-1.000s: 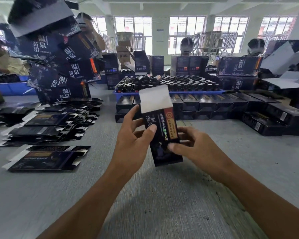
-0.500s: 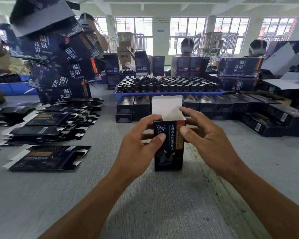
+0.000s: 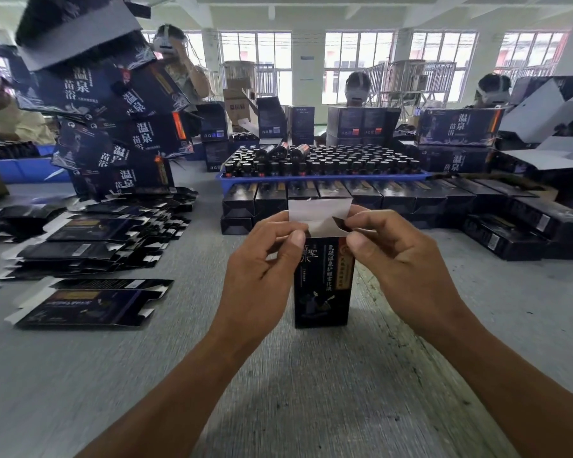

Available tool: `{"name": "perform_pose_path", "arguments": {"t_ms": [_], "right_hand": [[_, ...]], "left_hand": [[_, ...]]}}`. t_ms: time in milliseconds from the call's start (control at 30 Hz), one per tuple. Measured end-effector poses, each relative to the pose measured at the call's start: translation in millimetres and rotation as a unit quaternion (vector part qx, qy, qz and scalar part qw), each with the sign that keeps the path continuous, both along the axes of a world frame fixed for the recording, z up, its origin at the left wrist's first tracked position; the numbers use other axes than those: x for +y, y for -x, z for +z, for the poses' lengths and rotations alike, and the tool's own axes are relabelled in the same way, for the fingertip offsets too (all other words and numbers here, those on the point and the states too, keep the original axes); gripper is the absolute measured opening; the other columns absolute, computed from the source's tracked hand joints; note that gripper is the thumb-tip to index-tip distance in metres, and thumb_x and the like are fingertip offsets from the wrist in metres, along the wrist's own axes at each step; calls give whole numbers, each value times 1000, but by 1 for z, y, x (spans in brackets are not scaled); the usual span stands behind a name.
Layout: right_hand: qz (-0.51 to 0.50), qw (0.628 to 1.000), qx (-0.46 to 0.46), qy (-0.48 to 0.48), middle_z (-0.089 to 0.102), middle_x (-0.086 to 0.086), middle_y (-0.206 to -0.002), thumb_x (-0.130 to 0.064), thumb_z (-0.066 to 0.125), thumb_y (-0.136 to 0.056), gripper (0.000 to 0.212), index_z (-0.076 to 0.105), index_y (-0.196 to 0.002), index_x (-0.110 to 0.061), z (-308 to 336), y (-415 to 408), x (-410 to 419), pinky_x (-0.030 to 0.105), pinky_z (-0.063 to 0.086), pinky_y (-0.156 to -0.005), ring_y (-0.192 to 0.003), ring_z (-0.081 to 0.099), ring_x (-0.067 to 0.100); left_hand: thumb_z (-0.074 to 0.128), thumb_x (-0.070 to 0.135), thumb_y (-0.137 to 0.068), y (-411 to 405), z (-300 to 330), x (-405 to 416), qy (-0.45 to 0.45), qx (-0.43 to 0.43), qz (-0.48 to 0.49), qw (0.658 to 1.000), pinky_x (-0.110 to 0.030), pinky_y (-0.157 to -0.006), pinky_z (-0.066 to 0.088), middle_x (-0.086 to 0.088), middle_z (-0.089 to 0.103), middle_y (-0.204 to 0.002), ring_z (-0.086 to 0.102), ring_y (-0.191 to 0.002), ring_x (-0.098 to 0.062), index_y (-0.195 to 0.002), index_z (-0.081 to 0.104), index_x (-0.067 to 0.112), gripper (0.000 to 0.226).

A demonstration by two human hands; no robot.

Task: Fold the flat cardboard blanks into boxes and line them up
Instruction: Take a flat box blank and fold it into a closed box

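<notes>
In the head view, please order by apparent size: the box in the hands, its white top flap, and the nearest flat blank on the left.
1. Nearest flat blank, largest.
2. Box, partly hidden by the left hand and right hand.
3. White top flap, smallest.
The box stands nearer the camera, so ranks 1 and 2 are unsure.

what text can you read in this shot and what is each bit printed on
"温泉" and "苗浴": large dark cartons stacked at left.
"温泉", "苗浴": carton at back right.
"聖": front of the small box that both hands hold upright on the table.
Vertical column and orange strip on that box: too blurred to read.
Flat blanks, bottle labels: too small to read.
</notes>
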State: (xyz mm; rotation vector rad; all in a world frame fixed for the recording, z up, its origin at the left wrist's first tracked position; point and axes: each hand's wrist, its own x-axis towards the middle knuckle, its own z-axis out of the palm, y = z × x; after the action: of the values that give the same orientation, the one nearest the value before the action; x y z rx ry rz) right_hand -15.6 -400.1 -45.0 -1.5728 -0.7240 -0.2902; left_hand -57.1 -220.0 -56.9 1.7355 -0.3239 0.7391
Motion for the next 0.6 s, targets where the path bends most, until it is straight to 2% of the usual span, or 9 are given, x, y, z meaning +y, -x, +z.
{"name": "perform_pose_path", "arguments": {"t_ms": [67, 167, 233, 333, 400, 467, 600], "right_hand": [[-4, 1000, 5, -15, 69, -26, -114, -8, 64, -95, 26, 62, -107, -31, 1, -1, 0, 9, 52, -78, -107, 66, -2], [-5, 1000, -2, -9, 67, -27, -116, -11, 64, -95, 38, 57, -120, -38, 3, 1, -1, 8, 51, -78, -107, 65, -4], [-6, 1000, -11, -4, 66, -29, -115, -25, 65, -94, 36, 57, -125, -42, 5, 4, -1, 7, 50, -77, -107, 65, -4], [-17, 999, -24, -18, 70, -21, -107, -42, 63, -89, 26, 66, -113, -34, 7, 8, 1, 10, 52, -78, -101, 68, 0], [-30, 999, -27, -25, 73, -17, -104, -41, 63, -89, 19, 69, -103, -30, 7, 8, 2, 13, 53, -79, -97, 70, 4], [-37, 999, -19, -29, 73, -16, -105, -35, 66, -90, 11, 70, -100, -30, 5, 7, 3, 16, 55, -82, -96, 71, 6], [-38, 999, -3, -36, 73, -14, -107, -22, 68, -93, 9, 71, -99, -28, 3, 3, 1, 21, 57, -85, -95, 72, 9]], "left_hand": [[50, 36, -97, 0, 1, 0, -11, -8, 10, 1000, -9, -87, 48, 18, 60, -126, 54, -119, 10, -108, 68, 34, 21], [50, 34, -97, 1, 1, -1, -16, -11, 16, 1000, -8, -86, 48, 20, 60, -125, 56, -117, 9, -110, 68, 32, 22], [50, 34, -97, 2, 2, -2, -22, -18, 17, 999, -9, -87, 48, 19, 61, -125, 57, -117, 6, -111, 68, 29, 23], [52, 25, -101, 2, 2, -2, -25, -17, 15, 999, -16, -86, 52, 12, 64, -123, 62, -116, -5, -112, 69, 24, 20], [52, 21, -102, 1, 1, -2, -17, -3, 9, 1000, -21, -86, 55, 7, 65, -126, 64, -114, -10, -112, 69, 18, 20], [53, 21, -102, 2, 1, -1, 0, 10, -4, 1000, -22, -88, 56, 11, 63, -133, 64, -115, -9, -113, 69, 15, 21], [56, 34, -97, 5, 1, -3, 28, 12, -28, 999, -20, -89, 54, 14, 60, -139, 63, -119, -6, -117, 69, 22, 27]]}}
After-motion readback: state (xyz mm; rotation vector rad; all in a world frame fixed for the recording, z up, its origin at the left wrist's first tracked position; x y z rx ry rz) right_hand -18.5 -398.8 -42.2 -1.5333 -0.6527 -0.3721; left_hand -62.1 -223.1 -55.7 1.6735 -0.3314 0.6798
